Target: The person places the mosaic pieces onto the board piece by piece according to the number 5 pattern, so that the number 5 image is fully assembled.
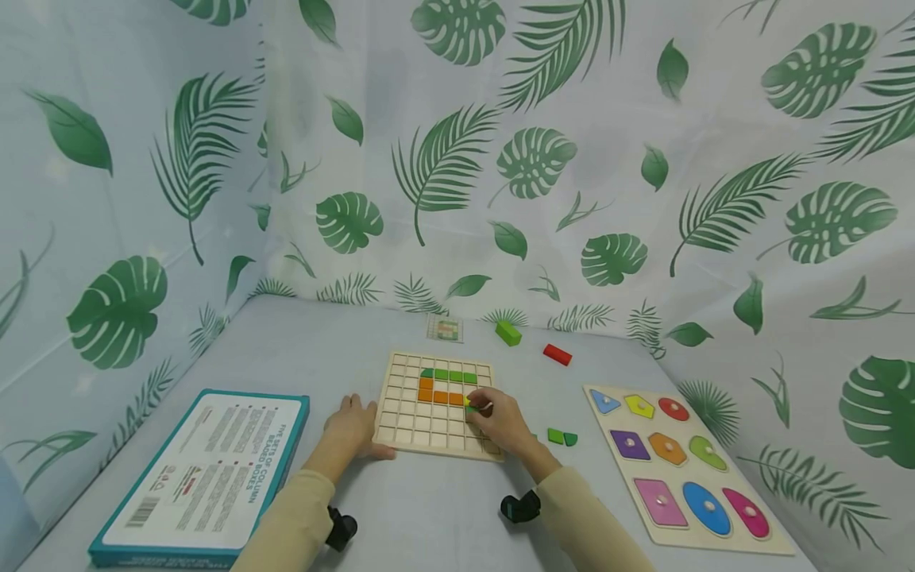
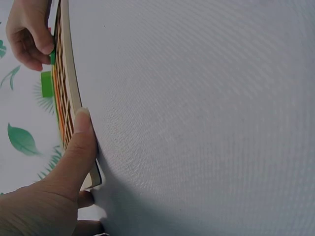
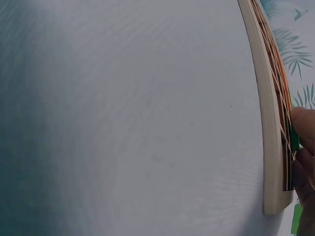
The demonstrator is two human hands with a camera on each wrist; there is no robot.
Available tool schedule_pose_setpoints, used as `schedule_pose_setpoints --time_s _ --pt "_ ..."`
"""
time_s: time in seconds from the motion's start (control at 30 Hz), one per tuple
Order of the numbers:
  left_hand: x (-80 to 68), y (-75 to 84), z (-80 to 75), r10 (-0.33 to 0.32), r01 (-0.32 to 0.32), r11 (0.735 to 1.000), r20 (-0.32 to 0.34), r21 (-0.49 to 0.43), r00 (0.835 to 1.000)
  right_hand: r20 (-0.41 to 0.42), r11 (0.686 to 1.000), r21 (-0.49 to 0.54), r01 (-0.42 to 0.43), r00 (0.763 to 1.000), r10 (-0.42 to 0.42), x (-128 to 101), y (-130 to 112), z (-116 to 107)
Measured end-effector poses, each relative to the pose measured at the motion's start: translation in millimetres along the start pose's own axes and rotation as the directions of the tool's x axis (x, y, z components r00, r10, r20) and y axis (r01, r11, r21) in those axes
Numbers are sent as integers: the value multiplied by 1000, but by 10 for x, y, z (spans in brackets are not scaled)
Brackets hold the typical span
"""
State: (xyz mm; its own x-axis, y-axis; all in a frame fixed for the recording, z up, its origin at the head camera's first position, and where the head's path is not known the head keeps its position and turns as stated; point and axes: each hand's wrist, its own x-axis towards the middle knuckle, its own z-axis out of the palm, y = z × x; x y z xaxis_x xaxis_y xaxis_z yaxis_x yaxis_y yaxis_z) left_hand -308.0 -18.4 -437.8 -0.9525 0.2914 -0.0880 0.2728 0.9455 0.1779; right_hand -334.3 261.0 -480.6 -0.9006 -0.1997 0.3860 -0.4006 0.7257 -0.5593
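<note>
A wooden grid board (image 1: 429,436) lies on the table. Green blocks (image 1: 455,376) form a row on it, with orange blocks (image 1: 448,398) below. My left hand (image 1: 349,429) rests at its near left corner; in the left wrist view the straight thumb (image 2: 81,137) lies along the near edge, with the other fingers partly hidden beyond the corner. Over the board's right side, my right hand (image 1: 498,415) pinches a small green block (image 3: 295,137) between thumb and fingertips, close to the grid. A bit of yellow (image 1: 468,401) shows beside these fingertips.
Two loose green pieces (image 1: 556,435) lie right of the board. Behind it are a patterned card (image 1: 445,329), a green block (image 1: 508,333) and a red block (image 1: 557,354). A teal-edged box (image 1: 207,469) stands left, a knobbed shape puzzle (image 1: 665,453) right.
</note>
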Motion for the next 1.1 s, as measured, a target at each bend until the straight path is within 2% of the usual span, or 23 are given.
schedule_pose_setpoints --time_s 0.4,0.63,0.83,1.1 --pt "-29 12 -31 1 -1 1000 13 7 1000 -5 1000 18 -17 1000 17 -24 13 -91" --pt "-20 2 -31 -7 7 1000 26 12 1000 -33 997 -10 -74 997 74 -69 111 -219" --pt "-17 4 -47 8 -8 1000 18 -3 1000 -22 995 -13 -98 995 98 -117 179 -354" --pt "-49 2 -58 14 -14 1000 18 -10 1000 -16 984 -43 -170 985 170 -202 281 -495"
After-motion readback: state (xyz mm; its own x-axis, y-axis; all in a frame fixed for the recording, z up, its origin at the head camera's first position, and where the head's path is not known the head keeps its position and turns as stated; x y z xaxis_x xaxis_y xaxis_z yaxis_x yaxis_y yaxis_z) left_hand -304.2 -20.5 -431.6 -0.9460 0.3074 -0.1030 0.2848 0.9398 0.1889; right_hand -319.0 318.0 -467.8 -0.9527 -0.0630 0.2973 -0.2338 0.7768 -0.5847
